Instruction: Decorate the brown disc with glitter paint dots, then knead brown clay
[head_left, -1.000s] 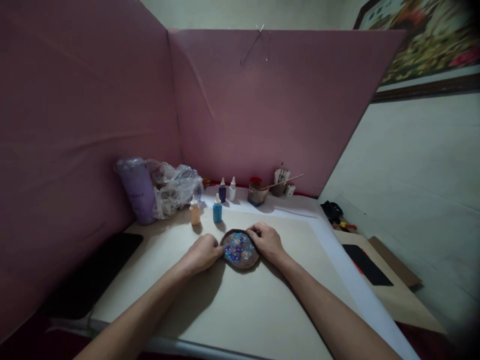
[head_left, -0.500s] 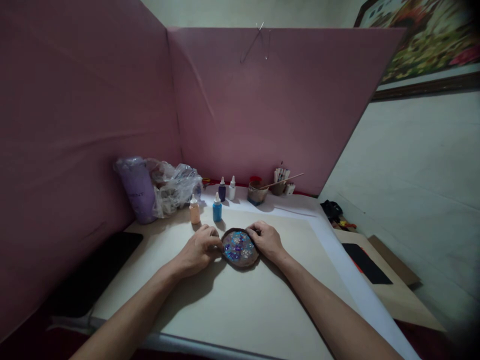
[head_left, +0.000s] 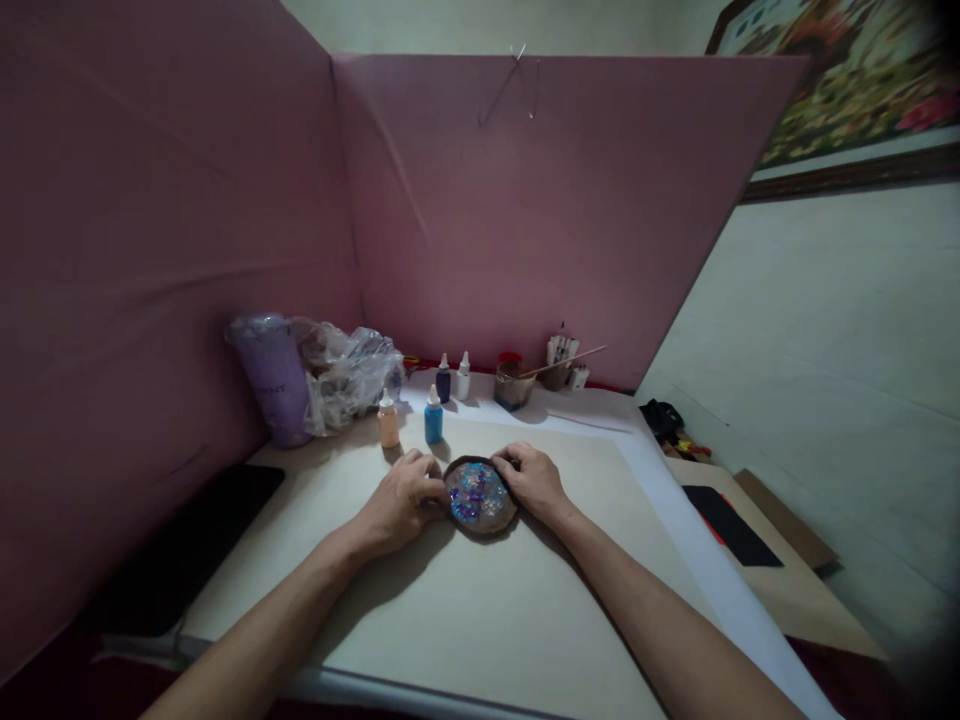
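A round brown dish [head_left: 480, 522] lies flat on the beige paper sheet [head_left: 480, 610], its face covered with blue, purple and white glittery patches. My left hand [head_left: 401, 502] grips its left rim with curled fingers. My right hand [head_left: 531, 480] holds the right and far rim the same way. Just behind the dish stand a blue dropper bottle [head_left: 433, 420] and a peach-coloured dropper bottle [head_left: 388, 424].
A dark purple bottle [head_left: 443, 381] and a white bottle [head_left: 464, 378] stand further back, beside a cup [head_left: 514, 387] with a stick. At the left are a purple tumbler [head_left: 273, 378] and a crumpled plastic bag [head_left: 341, 372]. Pink panels [head_left: 525, 220] wall the desk. A black pad [head_left: 187, 550] lies left.
My left hand has slid forward along the dish's left rim, its fingers now curled higher on the edge. The dish and my right hand have barely moved.
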